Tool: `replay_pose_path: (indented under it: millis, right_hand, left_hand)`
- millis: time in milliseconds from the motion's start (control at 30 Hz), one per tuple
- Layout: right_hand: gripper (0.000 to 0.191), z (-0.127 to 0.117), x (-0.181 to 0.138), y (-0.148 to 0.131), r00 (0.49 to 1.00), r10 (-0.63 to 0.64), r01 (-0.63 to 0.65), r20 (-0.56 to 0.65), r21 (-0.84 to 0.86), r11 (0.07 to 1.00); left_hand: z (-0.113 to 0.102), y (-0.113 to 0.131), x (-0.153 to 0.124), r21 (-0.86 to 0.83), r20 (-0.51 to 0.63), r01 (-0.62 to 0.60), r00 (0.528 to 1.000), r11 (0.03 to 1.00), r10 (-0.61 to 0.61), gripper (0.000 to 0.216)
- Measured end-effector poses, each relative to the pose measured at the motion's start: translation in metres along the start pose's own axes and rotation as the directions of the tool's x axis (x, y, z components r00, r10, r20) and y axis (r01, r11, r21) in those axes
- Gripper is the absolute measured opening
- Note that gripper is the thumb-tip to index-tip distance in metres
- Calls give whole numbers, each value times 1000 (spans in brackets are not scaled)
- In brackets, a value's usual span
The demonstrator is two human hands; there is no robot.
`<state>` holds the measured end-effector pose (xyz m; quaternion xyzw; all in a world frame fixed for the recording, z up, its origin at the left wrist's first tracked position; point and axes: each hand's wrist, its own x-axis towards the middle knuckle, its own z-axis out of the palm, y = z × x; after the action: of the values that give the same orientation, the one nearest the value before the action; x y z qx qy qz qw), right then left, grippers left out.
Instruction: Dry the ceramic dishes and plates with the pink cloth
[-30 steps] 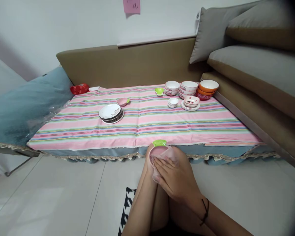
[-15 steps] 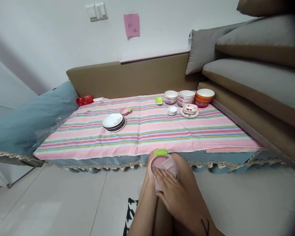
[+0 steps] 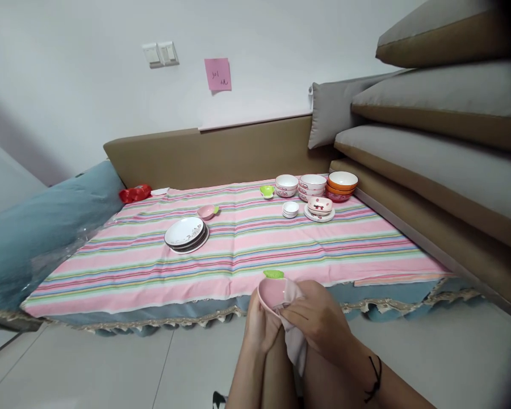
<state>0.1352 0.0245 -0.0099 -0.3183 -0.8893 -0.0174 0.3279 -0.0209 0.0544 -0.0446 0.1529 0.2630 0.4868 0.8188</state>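
Observation:
My left hand (image 3: 259,328) cups a small pink dish (image 3: 270,291) with a green leaf-shaped tab from below, at the near edge of the striped cloth. My right hand (image 3: 319,321) is closed on a pale pink cloth (image 3: 295,335) and presses it against the dish's right side. Part of the cloth hangs down between my hands. Both hands are in front of my knees, low in the middle of the view.
A pink striped cloth (image 3: 255,244) covers a low bed. On it lie a stack of plates (image 3: 184,234), a pink dish (image 3: 206,212), a green dish (image 3: 266,191) and stacked bowls (image 3: 319,190) at the back right. Sofa cushions (image 3: 430,153) rise at right, a blue pillow (image 3: 38,221) lies at left.
The dish has tilted and risen slightly. My right hand has slid from on top of the dish to its right side, with the cloth now hanging lower. The camera has tipped upward.

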Motion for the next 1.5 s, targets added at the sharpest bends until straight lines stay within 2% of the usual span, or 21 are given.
replay_pose_path:
  millis: [100,200,267,333,400,467,567,633,733,867,1000,1100,1267,1433,1500]
  right_hand:
    - [34,-14,20,18,995,70,-71,75,15,997]
    - [38,-14,40,41,990,107,-110,87,26,994]
    - [38,-8,54,59,994,100,-102,49,29,994]
    - [36,1,68,80,996,78,-78,31,8,997]
    - [34,10,83,103,994,80,-77,73,-44,996]
    - [29,18,100,127,979,131,-112,158,-124,986]
    - [23,34,125,165,947,223,-172,232,-217,961]
    - [21,46,140,189,934,264,-202,239,-253,946]
    - [20,66,159,224,908,327,-240,263,-313,919]
    - [12,87,177,266,866,389,-262,313,-379,888]
    - [22,103,183,297,830,427,-271,358,-410,871]
    - [22,114,179,307,818,441,-277,370,-419,865]
    - [12,115,170,300,843,432,-294,322,-396,870]
    - [27,80,153,261,888,395,-334,236,-261,906]
    - [37,58,140,241,901,398,-368,172,-184,911]
  left_hand:
    - [17,26,10,111,34,-22,999,994,18,54]
    - [37,51,27,325,-28,-45,998,945,57,59]
    - [46,67,42,497,-129,-17,987,868,93,59]
    - [52,84,60,644,-234,61,965,763,120,58]
    - [54,100,79,738,-301,132,942,661,148,57]
    - [53,110,99,791,-317,126,921,599,225,57]
    - [46,105,130,837,-286,66,899,543,333,54]
    - [38,89,149,862,-271,71,901,502,339,51]
    - [22,63,169,889,-253,39,871,456,420,50]
    - [3,49,178,924,-202,19,871,381,447,49]
    - [-9,50,179,962,-155,29,878,273,453,39]
    - [-15,51,179,963,-166,31,849,268,501,35]
    - [-10,53,173,970,-150,32,860,242,488,35]
    - [1,50,156,967,-132,8,871,256,473,34]
    - [2,51,148,962,-119,-27,852,270,509,32]
